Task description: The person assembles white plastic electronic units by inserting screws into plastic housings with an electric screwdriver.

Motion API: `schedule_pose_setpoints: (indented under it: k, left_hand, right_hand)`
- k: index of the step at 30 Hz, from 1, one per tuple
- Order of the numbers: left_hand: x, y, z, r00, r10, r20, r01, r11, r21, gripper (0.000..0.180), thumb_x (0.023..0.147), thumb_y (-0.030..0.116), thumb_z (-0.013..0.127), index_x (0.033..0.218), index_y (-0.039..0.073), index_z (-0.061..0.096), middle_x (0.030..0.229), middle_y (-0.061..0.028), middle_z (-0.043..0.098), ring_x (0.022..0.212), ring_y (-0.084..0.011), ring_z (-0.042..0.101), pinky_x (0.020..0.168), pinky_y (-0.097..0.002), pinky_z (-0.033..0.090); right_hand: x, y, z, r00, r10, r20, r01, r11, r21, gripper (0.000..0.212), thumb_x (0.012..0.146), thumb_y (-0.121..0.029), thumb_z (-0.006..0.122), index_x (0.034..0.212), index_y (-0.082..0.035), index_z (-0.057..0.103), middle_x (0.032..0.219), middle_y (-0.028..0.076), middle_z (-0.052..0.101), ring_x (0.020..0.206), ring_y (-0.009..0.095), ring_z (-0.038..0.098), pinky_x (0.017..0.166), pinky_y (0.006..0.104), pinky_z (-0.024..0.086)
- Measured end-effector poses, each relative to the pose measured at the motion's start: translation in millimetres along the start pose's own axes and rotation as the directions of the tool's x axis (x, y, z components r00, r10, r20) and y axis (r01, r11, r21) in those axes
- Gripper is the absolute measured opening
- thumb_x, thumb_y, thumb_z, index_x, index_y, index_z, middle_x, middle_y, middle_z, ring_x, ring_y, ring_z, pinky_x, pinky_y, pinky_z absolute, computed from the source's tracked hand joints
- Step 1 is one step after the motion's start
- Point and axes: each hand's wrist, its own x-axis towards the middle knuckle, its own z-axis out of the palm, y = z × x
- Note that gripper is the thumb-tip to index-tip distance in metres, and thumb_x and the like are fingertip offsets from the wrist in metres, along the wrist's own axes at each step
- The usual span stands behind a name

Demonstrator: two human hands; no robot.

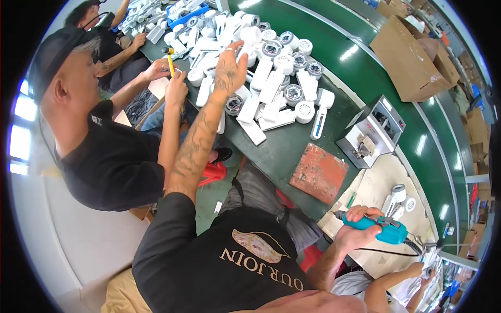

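My left arm stretches forward to a pile of white plastic handheld-fan parts [271, 86]. My left hand [229, 70] is open over the pile's near side, its fingertips close to a white round fan head [250, 35]; nothing shows in its grip. To the right, my right hand [357, 232] is wrapped round a teal electric screwdriver [391, 231], whose dark tip points left and whose black cord trails from the back end. Between the two hands, a worn red square block [319, 173] lies on the dark green table [276, 148].
A grey metal machine [371, 133] stands beyond the red block. Several white fan pieces [399, 201] sit near the screwdriver. Along the far side runs a green conveyor [417, 135] carrying a cardboard box [409, 60]. A co-worker [109, 156] sits close on my left, holding a yellow tool [170, 66].
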Motion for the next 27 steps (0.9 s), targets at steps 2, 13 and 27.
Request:
schedule_pose_setpoints:
  k: [2,13,27]
  left_hand:
    - [9,-27,19,0.989,0.148,0.008,-0.148,0.979,0.14,0.042,0.092,0.017,0.067,0.131,0.003,0.058,0.123,-0.0213,0.063,0.117,-0.0395,0.058,0.1,-0.0478,0.046]
    - [-140,342,145,0.696,0.479,0.535,0.054,0.708,-0.704,0.05,0.09,0.052,0.068,0.106,0.005,0.066,0.109,-0.0138,0.07,0.104,-0.0323,0.067,0.089,-0.0428,0.054]
    - [-190,389,222,0.594,0.327,0.735,0.093,0.88,-0.466,0.038,0.086,0.04,0.068,0.104,0.007,0.066,0.102,-0.0124,0.07,0.098,-0.0349,0.067,0.089,-0.0458,0.052]
  right_hand:
    - [-6,-4,0,1.0,-0.01,-0.021,0.009,0.999,-0.047,0.066,0.092,-0.064,0.064,0.105,0.0,0.053,0.064,0.008,0.052,0.054,0.018,0.051,0.05,0.031,0.043]
    - [-28,-14,-16,0.995,0.019,-0.102,-0.047,0.961,-0.273,0.077,0.085,-0.069,0.069,0.103,0.003,0.053,0.064,0.007,0.053,0.054,0.02,0.053,0.05,0.0327,0.043]
    - [-39,-33,-61,0.96,-0.126,-0.252,-0.018,0.864,-0.503,0.077,0.084,-0.066,0.073,0.106,0.006,0.056,0.069,0.008,0.056,0.058,0.018,0.056,0.052,0.0297,0.044]
